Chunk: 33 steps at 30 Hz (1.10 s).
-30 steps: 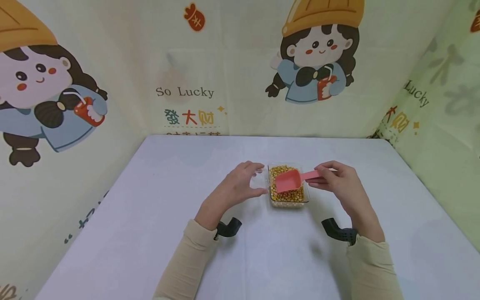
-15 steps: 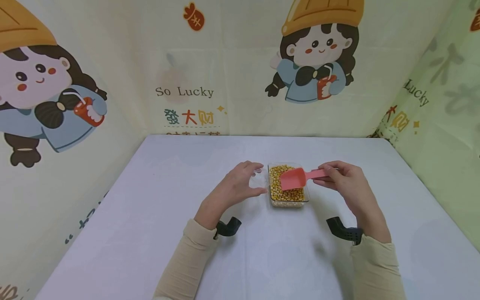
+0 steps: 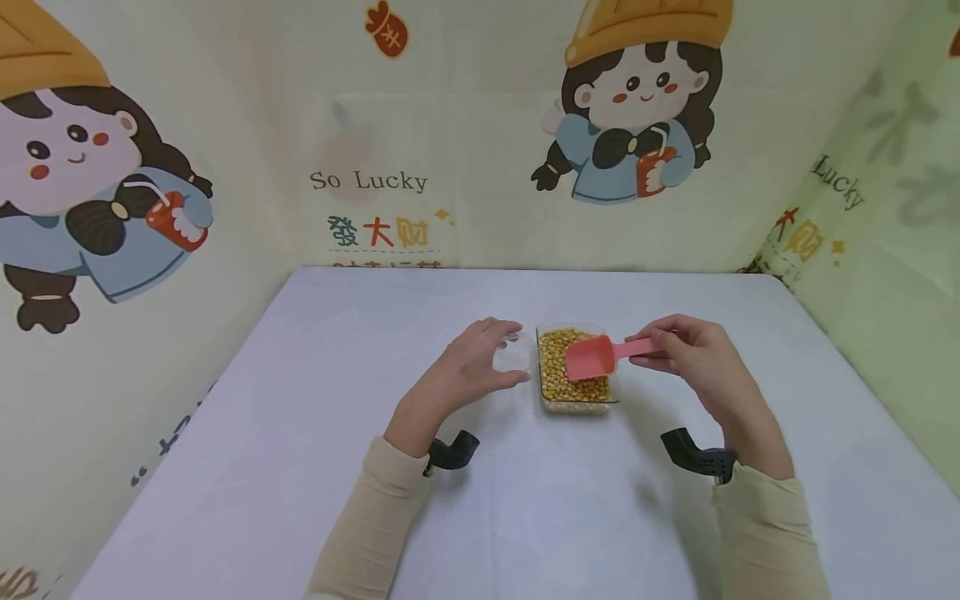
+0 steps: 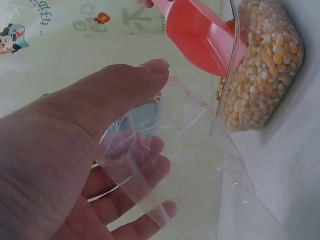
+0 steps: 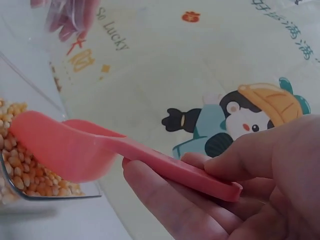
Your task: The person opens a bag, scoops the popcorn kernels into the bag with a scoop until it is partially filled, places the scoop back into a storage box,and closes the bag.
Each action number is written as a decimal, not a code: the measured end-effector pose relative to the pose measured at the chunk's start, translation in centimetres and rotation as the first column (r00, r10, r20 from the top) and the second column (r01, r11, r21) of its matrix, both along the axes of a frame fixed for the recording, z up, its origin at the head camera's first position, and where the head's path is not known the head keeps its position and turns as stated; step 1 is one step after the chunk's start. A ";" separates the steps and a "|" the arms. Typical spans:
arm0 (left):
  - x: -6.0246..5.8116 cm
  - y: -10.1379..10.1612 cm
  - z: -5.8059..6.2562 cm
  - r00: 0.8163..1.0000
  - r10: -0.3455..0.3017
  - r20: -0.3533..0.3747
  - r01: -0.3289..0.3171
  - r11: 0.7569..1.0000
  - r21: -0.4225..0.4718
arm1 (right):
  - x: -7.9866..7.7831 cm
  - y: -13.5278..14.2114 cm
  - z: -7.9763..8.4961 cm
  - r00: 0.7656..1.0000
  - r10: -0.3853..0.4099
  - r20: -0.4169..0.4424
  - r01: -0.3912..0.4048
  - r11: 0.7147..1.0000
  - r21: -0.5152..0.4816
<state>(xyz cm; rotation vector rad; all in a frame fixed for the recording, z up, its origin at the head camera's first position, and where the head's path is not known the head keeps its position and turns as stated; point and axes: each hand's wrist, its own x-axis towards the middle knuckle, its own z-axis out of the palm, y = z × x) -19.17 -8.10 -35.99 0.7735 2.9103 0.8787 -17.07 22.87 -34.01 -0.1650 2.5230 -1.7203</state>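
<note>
My right hand [image 3: 701, 358] grips the handle of a pink scoop [image 3: 591, 358], thumb on top and fingers beneath. The scoop's bowl looks empty and hangs over a clear rectangular container [image 3: 577, 408] of yellow corn kernels [image 3: 552, 367]. Just left of that container, my left hand [image 3: 465, 364] holds a clear plastic bag [image 4: 195, 145], thumb and fingers spread wide around its mouth. Through the film in the left wrist view, several fingers [image 4: 140, 190] show. From the right wrist side, the scoop's bowl [image 5: 60, 147] overlaps the kernels near the container's rim.
The container stands on a white table [image 3: 375, 333] toward the back. Patterned cloth walls [image 3: 480, 142] with cartoon figures enclose the left, back and right sides. A black camera mount [image 3: 453, 451] sits on the left wrist, another mount [image 3: 697, 456] on the right.
My right hand has drawn the scoop a little to the right over the container. The left hand with the bag has shifted slightly left. The container keeps its place.
</note>
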 end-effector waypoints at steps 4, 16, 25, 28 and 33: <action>0.0 -0.1 -0.1 1.000 0.009 0.002 -0.009 1.000 -0.005 | -0.2 0.1 0.1 0.998 0.033 0.051 -0.035 0.999 0.040; 0.1 -0.3 0.0 1.000 0.001 -0.010 -0.001 1.000 -0.009 | -0.2 0.2 0.1 0.991 0.061 0.122 -0.073 0.992 0.100; 0.1 -0.2 0.0 1.000 -0.001 0.021 0.001 1.000 -0.010 | 0.1 0.4 -0.4 0.998 -0.066 0.008 0.067 0.997 -0.040; 0.1 -0.1 0.0 1.000 -0.002 0.025 0.002 1.000 -0.016 | 0.2 0.4 -0.4 0.995 -0.100 -0.018 0.100 0.995 -0.020; 0.1 -0.1 -0.1 1.000 -0.008 0.017 0.009 1.000 -0.013 | 0.7 0.8 -0.1 0.988 -0.148 -0.040 0.150 0.986 0.077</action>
